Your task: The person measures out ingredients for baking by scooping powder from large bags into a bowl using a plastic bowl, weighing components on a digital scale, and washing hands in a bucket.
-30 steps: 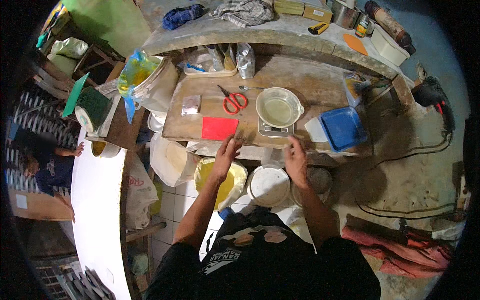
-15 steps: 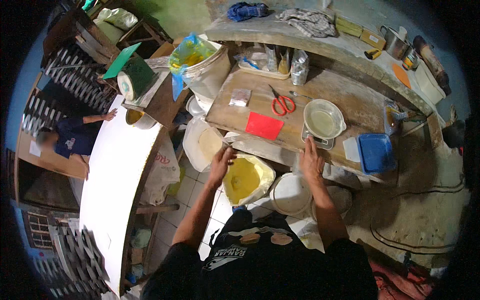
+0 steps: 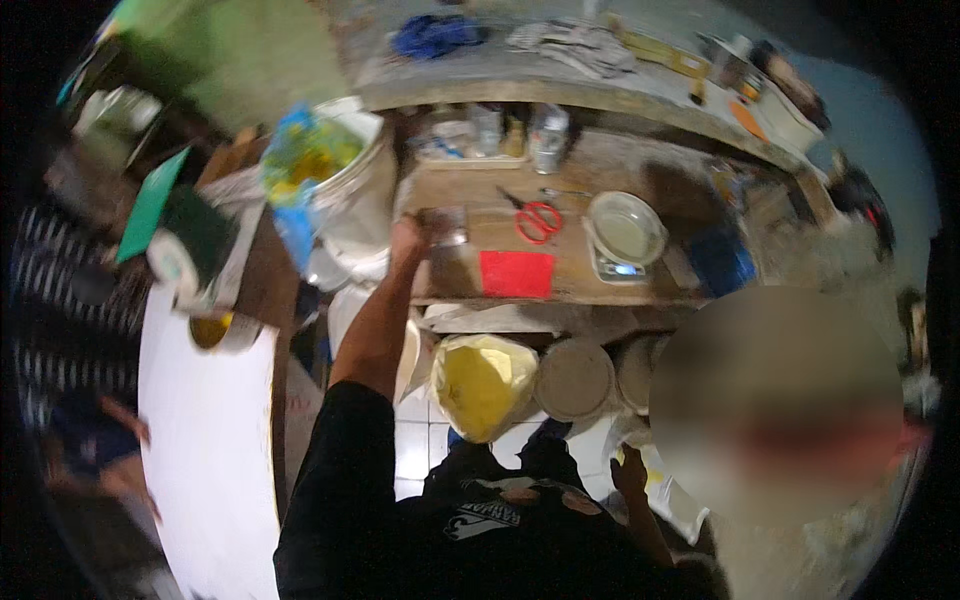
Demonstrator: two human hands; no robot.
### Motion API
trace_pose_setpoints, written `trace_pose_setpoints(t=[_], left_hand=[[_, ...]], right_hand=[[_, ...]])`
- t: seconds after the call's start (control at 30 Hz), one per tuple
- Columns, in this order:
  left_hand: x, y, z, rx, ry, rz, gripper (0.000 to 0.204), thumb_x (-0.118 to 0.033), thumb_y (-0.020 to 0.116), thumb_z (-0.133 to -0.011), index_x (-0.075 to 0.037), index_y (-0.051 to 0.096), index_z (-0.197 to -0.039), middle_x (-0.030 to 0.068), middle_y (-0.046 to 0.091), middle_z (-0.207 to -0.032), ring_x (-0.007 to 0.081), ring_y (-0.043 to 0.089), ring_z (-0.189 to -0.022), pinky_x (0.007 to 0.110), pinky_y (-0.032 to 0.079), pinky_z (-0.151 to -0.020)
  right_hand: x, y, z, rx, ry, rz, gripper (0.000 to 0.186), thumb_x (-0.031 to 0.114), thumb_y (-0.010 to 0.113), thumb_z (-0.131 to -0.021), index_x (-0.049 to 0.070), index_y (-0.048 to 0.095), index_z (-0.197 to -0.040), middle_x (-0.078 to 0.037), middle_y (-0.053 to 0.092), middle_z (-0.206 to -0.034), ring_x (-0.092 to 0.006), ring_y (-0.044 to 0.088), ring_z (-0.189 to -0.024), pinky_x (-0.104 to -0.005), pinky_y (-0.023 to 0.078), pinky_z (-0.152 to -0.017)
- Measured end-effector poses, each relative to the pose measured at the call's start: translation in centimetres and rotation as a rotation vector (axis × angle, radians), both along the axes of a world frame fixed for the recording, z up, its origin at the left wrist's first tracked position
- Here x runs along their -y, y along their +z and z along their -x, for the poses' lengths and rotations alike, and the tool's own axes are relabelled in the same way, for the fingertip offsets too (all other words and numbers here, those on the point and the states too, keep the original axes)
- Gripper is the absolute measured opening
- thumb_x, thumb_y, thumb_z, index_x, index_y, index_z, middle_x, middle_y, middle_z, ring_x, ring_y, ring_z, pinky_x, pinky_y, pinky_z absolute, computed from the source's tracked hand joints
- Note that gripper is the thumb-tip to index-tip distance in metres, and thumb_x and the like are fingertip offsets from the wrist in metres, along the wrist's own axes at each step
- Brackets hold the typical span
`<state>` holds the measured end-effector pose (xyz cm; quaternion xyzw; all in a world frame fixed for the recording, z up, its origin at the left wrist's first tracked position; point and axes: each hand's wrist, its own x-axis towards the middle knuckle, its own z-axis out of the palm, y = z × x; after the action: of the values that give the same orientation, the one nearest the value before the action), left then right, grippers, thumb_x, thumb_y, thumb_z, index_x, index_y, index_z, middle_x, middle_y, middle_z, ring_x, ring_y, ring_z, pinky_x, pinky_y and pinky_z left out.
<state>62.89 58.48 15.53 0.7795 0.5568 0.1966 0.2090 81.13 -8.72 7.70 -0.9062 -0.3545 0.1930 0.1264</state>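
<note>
My left hand (image 3: 408,238) reaches over the wooden table, closed at the left edge of a small flat clear packet (image 3: 446,226); motion blur softens its fingers. Just to the right lie red-handled scissors (image 3: 539,222), and nearer me a red rectangular sheet (image 3: 516,273). A round pale bowl (image 3: 627,229) sits on a small digital scale (image 3: 618,271) whose display is lit. Low at my right side hangs my right hand (image 3: 630,472), empty with its fingers apart, beside a whitish bag (image 3: 680,505). Below the table edge stands a lined tub (image 3: 485,385) of yellow contents.
Beside the tub are round lidded buckets (image 3: 574,380). A large white bucket (image 3: 362,195) with a blue plastic bag stands left of the table (image 3: 590,155). Farther left, another person (image 3: 95,430) is at a white work surface (image 3: 205,430). A blue tray (image 3: 722,260) lies at the table's right.
My left hand has moved from above the tub up to the packet, which has shifted slightly toward me. My right hand has left the scale and dropped to my side. The view has turned.
</note>
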Motion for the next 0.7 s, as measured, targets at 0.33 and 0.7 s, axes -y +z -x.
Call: trace_pose_setpoints(t=[0.33,0.7], left_hand=[[-0.2,1.6,-1.7,0.449,-0.241,-0.066,0.025,-0.020,0.060,-0.078,0.000,0.061,-0.094,0.0170,0.064,-0.088,0.0276,0.061,-0.080,0.038,0.047,-0.070],[28.2,6.8,-0.7,1.052,-0.759,0.785,0.021,-0.014,0.053,-0.088,-0.001,0.051,-0.105,0.0091,0.058,-0.103,0.0183,0.058,-0.088,0.031,0.048,-0.078]], right_hand=[[8.6,-2.2,21.1,-0.134,-0.593,-0.041,0.044,0.032,0.058,-0.082,0.000,0.055,-0.112,-0.020,0.063,-0.099,-0.0337,0.061,-0.092,-0.0409,0.048,-0.081],[1.2,7.0,25.3,-0.517,-0.723,-0.828,0.032,0.027,0.056,-0.088,0.005,0.060,-0.110,-0.015,0.062,-0.106,-0.0233,0.060,-0.095,-0.0346,0.047,-0.085]])
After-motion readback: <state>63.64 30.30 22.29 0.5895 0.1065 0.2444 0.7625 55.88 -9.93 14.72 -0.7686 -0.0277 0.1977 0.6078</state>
